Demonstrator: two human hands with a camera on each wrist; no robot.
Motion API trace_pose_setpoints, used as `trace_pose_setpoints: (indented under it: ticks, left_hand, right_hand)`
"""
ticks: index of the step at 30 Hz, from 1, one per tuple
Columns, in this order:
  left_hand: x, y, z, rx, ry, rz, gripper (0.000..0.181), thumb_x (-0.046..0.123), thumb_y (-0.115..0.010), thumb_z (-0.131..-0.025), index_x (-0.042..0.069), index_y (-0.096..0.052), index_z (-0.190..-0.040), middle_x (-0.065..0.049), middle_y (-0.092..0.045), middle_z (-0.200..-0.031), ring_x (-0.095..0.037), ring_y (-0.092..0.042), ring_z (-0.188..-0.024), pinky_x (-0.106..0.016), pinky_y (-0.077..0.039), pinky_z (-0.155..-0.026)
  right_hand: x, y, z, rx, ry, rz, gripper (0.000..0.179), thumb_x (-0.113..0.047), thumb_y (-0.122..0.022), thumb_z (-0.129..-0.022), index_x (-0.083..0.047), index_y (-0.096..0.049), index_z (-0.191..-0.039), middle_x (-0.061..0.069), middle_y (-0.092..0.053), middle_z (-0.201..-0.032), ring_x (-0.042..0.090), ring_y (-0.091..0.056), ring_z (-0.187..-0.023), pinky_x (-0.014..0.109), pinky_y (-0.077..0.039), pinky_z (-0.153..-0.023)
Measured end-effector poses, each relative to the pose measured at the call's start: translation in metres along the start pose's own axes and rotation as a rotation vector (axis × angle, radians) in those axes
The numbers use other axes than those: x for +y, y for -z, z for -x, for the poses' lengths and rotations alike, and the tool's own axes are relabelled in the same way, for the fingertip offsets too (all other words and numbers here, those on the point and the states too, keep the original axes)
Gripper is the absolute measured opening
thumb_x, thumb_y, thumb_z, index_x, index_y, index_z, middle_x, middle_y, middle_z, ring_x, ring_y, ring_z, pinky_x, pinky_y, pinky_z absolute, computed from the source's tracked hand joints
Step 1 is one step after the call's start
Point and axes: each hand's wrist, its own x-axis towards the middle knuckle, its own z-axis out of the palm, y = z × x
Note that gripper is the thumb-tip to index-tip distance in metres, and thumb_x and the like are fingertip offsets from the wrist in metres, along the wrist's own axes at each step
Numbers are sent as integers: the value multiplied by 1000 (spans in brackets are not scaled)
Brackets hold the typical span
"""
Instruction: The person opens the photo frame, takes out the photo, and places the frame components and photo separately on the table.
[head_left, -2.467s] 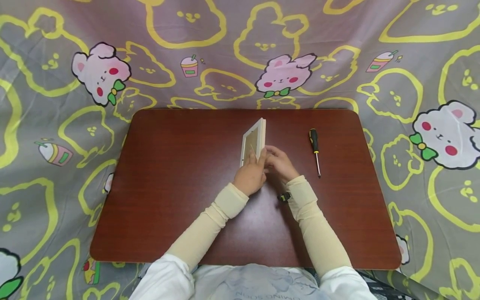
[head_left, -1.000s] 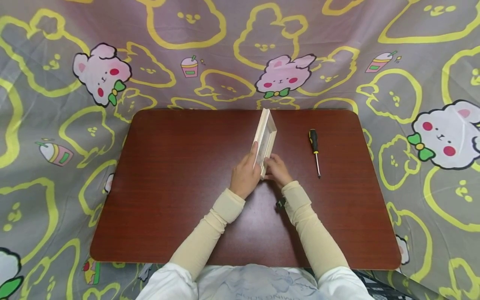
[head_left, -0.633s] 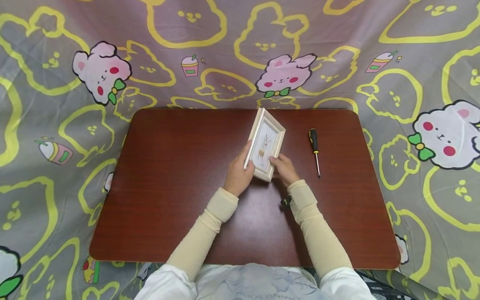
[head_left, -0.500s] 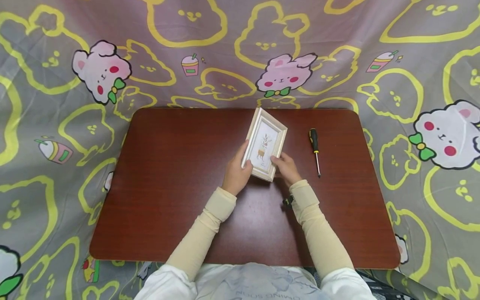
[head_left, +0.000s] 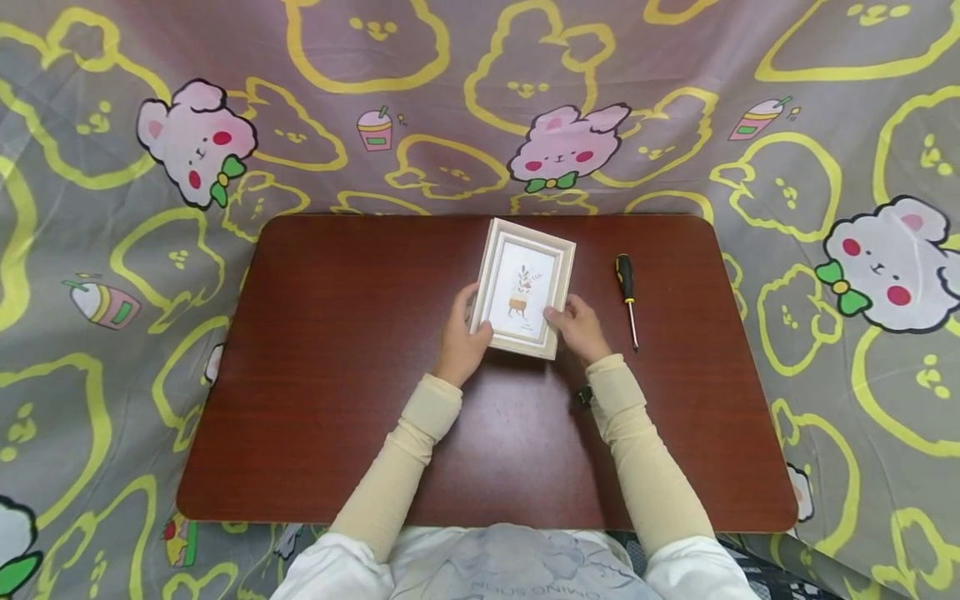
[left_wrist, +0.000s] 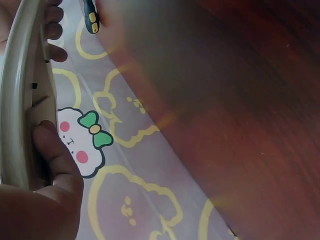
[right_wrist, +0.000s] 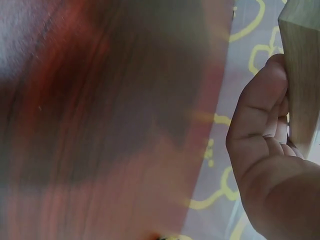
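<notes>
A pale wooden picture frame, its print of a potted plant facing the head camera, is held up over the table by both hands. The left hand grips its left edge near the lower corner, thumb on the front; in the left wrist view, fingers of that hand reach round to the back. At the lower right edge, the right hand holds the frame with its thumb on the front. The right wrist view shows the right hand's curled fingers against the frame's side.
To the right of the frame, a black and yellow screwdriver lies on the brown table. A patterned cloth hangs behind the table and at both sides. A small dark object shows by the right wrist.
The picture frame has been turned from its back, past edge-on, to its printed front. Both hands have shifted along its edges and now stand farther apart. The screwdriver stays in place.
</notes>
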Motion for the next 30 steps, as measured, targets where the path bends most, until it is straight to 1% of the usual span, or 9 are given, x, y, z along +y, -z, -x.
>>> trace_pose_setpoints:
  ticks: [1,3,4,7,10,14,18,25,30]
  left_hand:
    - [-1,1,0,1,11,7,67,4,-59,-87,17,-43,-152,-13,-55,-143,-24,-56,-116,-42,-46,-97]
    - [-2,1,0,-4,24,17,67,5,-59,-88,16,-43,-151,-12,-51,-147,-28,-50,-128,-46,-42,-104]
    - [-3,1,0,-2,27,13,66,5,-59,-87,16,-43,-151,-13,-51,-146,-29,-50,-128,-47,-42,-103]
    - [-5,0,0,4,42,4,66,5,-59,-86,15,-43,-150,-14,-55,-137,-29,-54,-116,-46,-47,-93]
    - [-7,0,1,5,67,4,68,3,-60,-84,12,-40,-148,-17,-60,-119,-28,-58,-95,-44,-51,-77]
    - [-12,0,1,-19,123,-8,70,4,-59,-79,9,-33,-145,-17,-58,-108,-27,-58,-79,-39,-48,-68]
    - [-15,-1,1,-40,172,-38,73,6,-58,-77,9,-29,-144,-17,-55,-108,-28,-55,-79,-38,-45,-68]
    - [-18,-2,0,-37,218,-18,72,2,-58,-74,9,-29,-139,-16,-58,-103,-28,-56,-79,-38,-46,-70]
    - [-20,0,0,-46,235,-19,72,3,-58,-74,11,-29,-139,-17,-57,-104,-28,-56,-78,-38,-46,-69]
  right_hand:
    - [-2,1,0,3,5,21,41,-17,-64,-100,6,-56,-133,27,-66,-109,20,-64,-83,29,-52,-74]
    - [-5,2,1,7,11,61,40,-17,-64,-99,5,-57,-132,25,-66,-107,22,-63,-85,30,-50,-75]
    - [-7,2,1,12,15,84,39,-18,-64,-99,4,-58,-131,24,-66,-104,22,-62,-84,31,-49,-74]
    - [-10,4,1,20,31,140,37,-18,-64,-99,4,-58,-127,20,-65,-97,22,-59,-80,33,-47,-72]
    - [-14,5,2,24,57,197,37,-19,-65,-98,6,-57,-124,17,-59,-91,25,-54,-78,36,-44,-71]
    - [-18,6,3,10,73,237,42,-19,-65,-97,8,-55,-128,22,-58,-102,31,-53,-90,43,-45,-79]
    - [-20,7,4,-6,82,258,44,-20,-65,-97,8,-55,-129,26,-59,-114,35,-53,-100,48,-45,-86]
    - [-23,5,6,-19,84,303,41,-23,-65,-96,4,-58,-125,21,-59,-105,33,-54,-93,45,-45,-80]
    - [-22,4,7,-41,57,346,43,-27,-63,-97,4,-56,-126,22,-57,-105,34,-53,-95,49,-45,-83]
